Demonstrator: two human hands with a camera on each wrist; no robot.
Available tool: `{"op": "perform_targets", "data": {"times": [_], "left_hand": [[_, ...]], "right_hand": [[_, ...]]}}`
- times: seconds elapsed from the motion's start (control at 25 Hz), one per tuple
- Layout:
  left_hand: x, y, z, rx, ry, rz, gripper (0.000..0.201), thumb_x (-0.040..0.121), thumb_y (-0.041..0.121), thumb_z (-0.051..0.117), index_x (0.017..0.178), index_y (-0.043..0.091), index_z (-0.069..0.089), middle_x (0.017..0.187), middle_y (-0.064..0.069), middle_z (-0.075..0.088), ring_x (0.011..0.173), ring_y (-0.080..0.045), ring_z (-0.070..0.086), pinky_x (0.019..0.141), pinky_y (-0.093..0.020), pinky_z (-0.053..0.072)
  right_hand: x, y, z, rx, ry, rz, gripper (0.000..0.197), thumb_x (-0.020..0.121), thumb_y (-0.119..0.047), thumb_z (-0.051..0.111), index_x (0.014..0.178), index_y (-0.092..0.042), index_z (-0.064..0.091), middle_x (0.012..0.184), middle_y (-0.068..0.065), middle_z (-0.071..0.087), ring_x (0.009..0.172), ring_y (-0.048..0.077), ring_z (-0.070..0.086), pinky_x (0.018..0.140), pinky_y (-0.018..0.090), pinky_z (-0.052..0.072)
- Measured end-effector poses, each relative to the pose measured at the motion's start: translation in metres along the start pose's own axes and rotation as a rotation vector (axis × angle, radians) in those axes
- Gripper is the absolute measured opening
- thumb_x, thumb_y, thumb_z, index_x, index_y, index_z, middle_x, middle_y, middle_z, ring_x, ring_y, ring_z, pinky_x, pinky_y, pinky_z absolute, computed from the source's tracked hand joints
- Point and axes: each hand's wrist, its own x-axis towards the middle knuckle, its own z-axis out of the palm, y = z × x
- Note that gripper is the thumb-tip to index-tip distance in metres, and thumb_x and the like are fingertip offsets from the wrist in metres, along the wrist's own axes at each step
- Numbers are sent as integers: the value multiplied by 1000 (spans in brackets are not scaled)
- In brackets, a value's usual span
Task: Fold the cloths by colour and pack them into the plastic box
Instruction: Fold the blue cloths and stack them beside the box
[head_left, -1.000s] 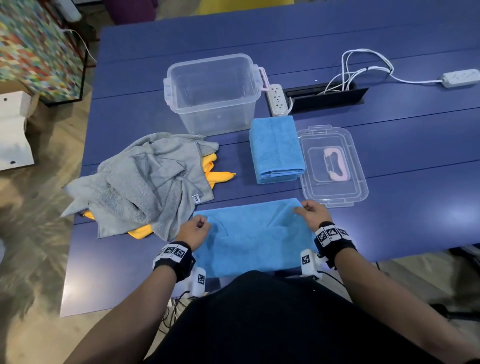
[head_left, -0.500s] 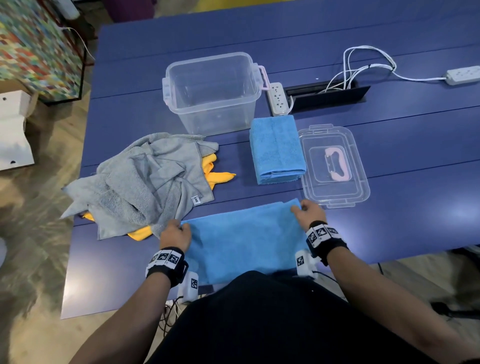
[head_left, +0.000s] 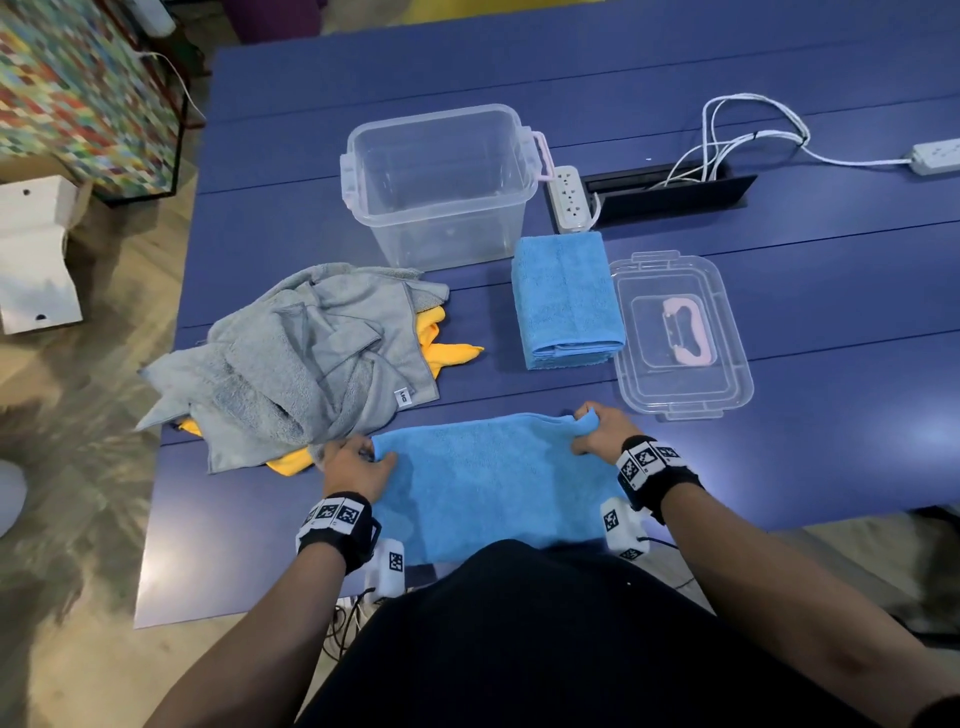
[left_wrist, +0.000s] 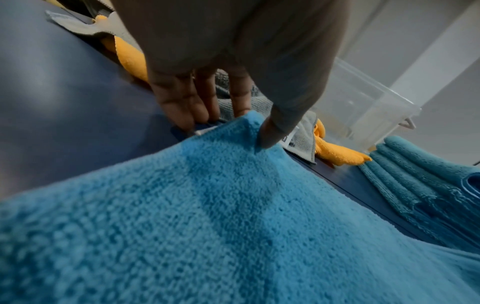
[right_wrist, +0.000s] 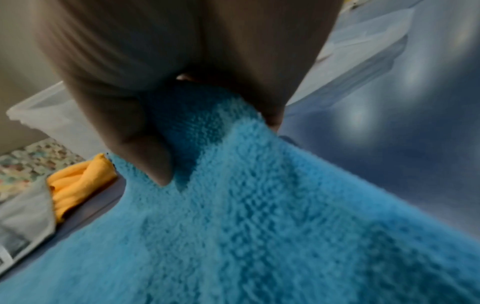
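Note:
A blue cloth (head_left: 493, 478) lies spread at the table's near edge. My left hand (head_left: 358, 460) pinches its far left corner (left_wrist: 249, 123) between thumb and fingers. My right hand (head_left: 597, 428) grips the far right corner (right_wrist: 197, 115), bunched in the fist and lifted slightly. A folded blue cloth (head_left: 566, 301) lies beyond, between the clear plastic box (head_left: 441, 182) and its lid (head_left: 680, 332). A heap of grey cloths (head_left: 306, 353) over yellow cloths (head_left: 447, 351) sits to the left.
A white power strip (head_left: 571, 197), a black cable slot (head_left: 670, 189) with white wires, and a second strip (head_left: 935, 156) lie behind the box. The floor drops off at the table's left edge (head_left: 171, 415).
Both hands have taken hold of the cloth's far corners; the left moved outward to the left corner, and the far edge is now pulled taut and slightly raised.

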Motion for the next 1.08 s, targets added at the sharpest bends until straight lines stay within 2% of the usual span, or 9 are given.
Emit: {"op": "perform_targets", "data": {"times": [0.12,0.24,0.32,0.44,0.56,0.68,0.84,0.96,1.08], "left_hand": [[3,1,-1,-35,-58,91,22,70,9,74,67,18,54,89,-13,56,72,-22,52,78,-33,49],[4,1,-7,-87,-173,105,9,68,7,71,73,10,63,80,-3,61,72,-21,57,68,-30,49],[6,3,-11,-169,-247,128,16,60,17,72,72,10,65,90,0,60,82,-20,59,71,-30,47],[11,0,-14,-125,-318,170,20,58,35,77,67,19,68,100,4,56,90,-16,59,80,-31,45],[12,1,-19,-87,-312,141,19,65,33,83,66,19,69,94,0,54,85,-18,58,71,-25,43],[22,-1,-26,-72,-342,150,35,58,45,75,71,12,72,85,-5,58,78,-20,60,69,-28,44],[29,0,-30,-125,-314,124,17,63,24,84,70,21,69,77,-8,67,73,-24,61,70,-30,48],[27,5,-29,-29,-283,194,23,74,4,78,70,21,62,76,-2,62,72,-18,53,63,-24,40],[32,2,-27,-25,-317,200,25,77,1,73,71,24,66,82,-2,65,73,-16,54,67,-25,41]], "right_hand": [[1,0,0,161,30,13,41,64,5,71,67,-21,40,62,-4,42,56,16,36,51,24,31],[1,5,-4,447,212,76,35,67,9,74,66,-17,51,62,2,51,56,20,48,50,23,42],[-4,7,-8,569,293,87,25,72,8,76,74,-13,62,63,0,60,53,16,59,44,18,47],[-8,11,-8,668,329,65,17,77,-1,76,94,-2,71,76,2,68,62,12,64,50,13,50],[-3,16,-7,654,365,57,23,85,-7,71,107,1,70,93,6,69,79,11,62,57,4,46],[-1,19,-7,588,366,56,25,87,-11,69,112,-5,70,107,5,69,96,14,62,72,10,44],[2,20,-8,503,432,91,28,82,-11,75,109,-14,69,83,-2,61,80,15,57,64,5,43],[10,24,-6,456,440,138,29,76,-15,81,103,-7,71,83,5,62,78,18,57,75,24,47],[14,22,-4,384,446,130,17,75,-18,82,78,-17,65,74,2,62,75,20,58,69,26,45]]}}
